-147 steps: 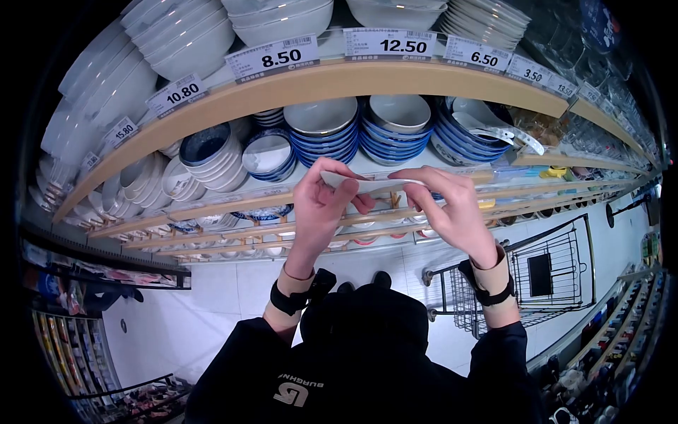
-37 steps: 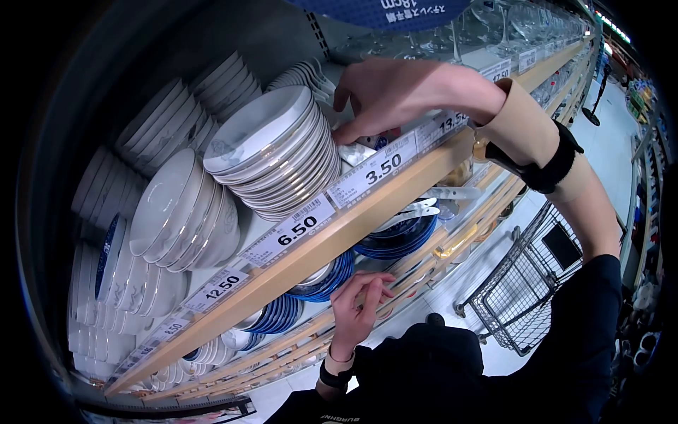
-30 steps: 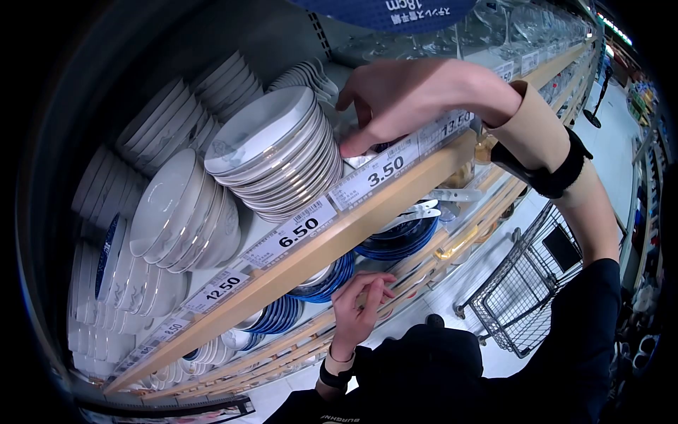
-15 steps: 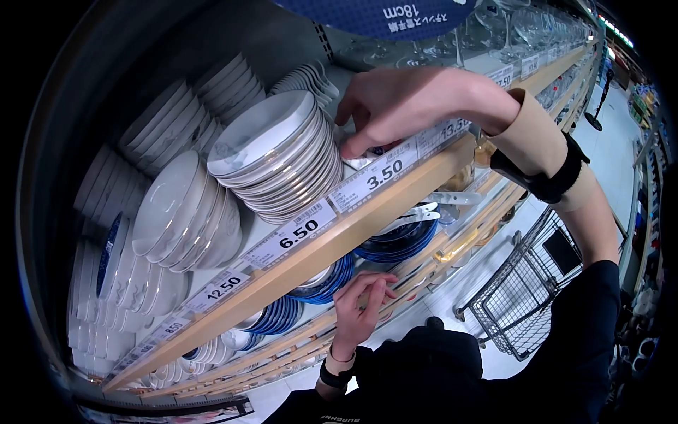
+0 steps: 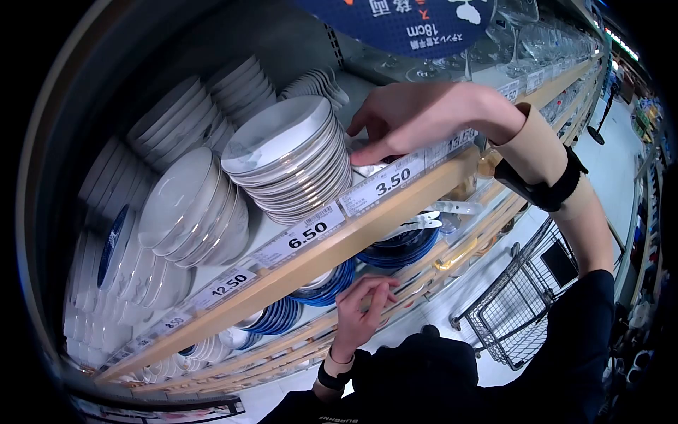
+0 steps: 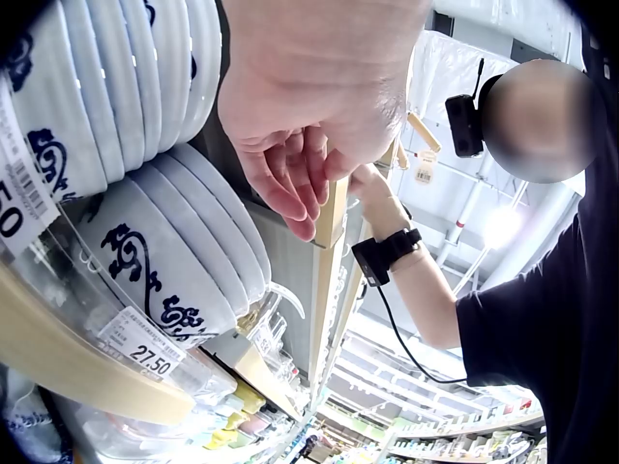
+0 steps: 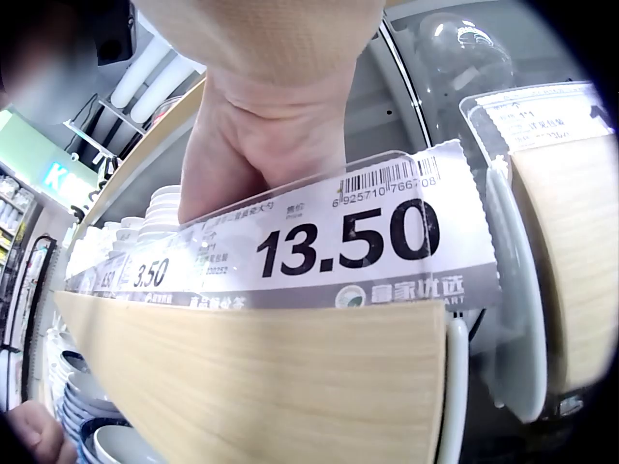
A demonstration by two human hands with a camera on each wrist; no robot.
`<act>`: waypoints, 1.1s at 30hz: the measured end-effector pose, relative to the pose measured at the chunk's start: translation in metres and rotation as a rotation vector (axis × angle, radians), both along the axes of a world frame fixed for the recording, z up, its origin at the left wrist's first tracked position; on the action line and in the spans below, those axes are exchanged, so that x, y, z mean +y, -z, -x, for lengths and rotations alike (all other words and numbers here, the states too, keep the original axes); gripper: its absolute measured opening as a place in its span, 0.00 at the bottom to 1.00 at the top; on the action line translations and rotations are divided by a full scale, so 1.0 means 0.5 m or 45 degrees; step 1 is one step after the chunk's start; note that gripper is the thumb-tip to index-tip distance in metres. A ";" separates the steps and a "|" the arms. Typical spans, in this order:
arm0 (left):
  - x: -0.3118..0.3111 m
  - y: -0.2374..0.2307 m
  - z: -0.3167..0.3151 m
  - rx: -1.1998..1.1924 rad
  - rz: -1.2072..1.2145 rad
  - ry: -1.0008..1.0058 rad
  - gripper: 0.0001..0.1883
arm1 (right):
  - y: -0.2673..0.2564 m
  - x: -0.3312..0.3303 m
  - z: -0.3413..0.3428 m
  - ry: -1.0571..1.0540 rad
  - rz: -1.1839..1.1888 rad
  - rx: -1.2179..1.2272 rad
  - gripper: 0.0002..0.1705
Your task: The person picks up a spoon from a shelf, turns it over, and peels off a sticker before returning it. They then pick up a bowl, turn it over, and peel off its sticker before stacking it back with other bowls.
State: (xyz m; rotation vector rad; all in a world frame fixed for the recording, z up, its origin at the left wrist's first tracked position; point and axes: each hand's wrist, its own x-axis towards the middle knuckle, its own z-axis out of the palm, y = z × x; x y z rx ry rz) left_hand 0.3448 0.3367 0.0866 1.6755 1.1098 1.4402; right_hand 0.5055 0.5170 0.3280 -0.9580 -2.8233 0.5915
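Observation:
My right hand (image 5: 417,116) reaches over the shelf edge beside a stack of white dishes (image 5: 282,141), its fingers bent down behind the 3.50 price tag (image 5: 393,181). Whitish items show under its fingertips; whether it grips one is hidden. In the right wrist view the 13.50 tag (image 7: 358,242) covers the fingers of that hand (image 7: 266,140). Lower down, my left hand (image 5: 362,311) hangs before the shelf front with loosely bent fingers and holds nothing. The left wrist view shows the same hand (image 6: 309,116) near stacked blue-patterned bowls (image 6: 174,251).
White spoons (image 5: 311,86) lie behind the dish stack, and glasses (image 5: 519,35) stand to the right. A blue round sign (image 5: 424,28) hangs at the top. Blue bowls (image 5: 399,247) fill the lower shelf. A shopping cart (image 5: 519,304) stands on the floor at the right.
From holding a pale flat piece between both hands, my right hand has gone to the upper shelf and my left hand hangs lower. Over the last second the hands barely move while the view shifts slightly.

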 end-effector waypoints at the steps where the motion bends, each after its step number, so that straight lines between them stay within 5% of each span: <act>1: 0.000 -0.001 0.000 -0.009 -0.009 -0.004 0.09 | -0.004 0.001 0.001 0.001 0.068 0.002 0.32; 5: 0.002 0.008 0.003 0.042 -0.004 -0.014 0.09 | -0.001 0.022 -0.004 -0.075 0.192 0.100 0.22; 12: 0.001 0.008 0.001 -0.055 0.068 -0.034 0.06 | -0.002 0.023 -0.002 -0.076 0.222 0.154 0.20; 17: 0.002 0.008 0.004 -0.101 0.093 -0.019 0.06 | -0.010 0.017 0.010 0.030 0.221 0.066 0.35; 23: 0.007 0.009 0.004 -0.065 0.057 0.011 0.05 | 0.014 0.026 0.017 0.019 0.129 0.180 0.40; 33: 0.009 0.014 -0.002 -0.037 0.036 0.066 0.08 | 0.041 0.026 -0.028 0.232 0.122 0.652 0.15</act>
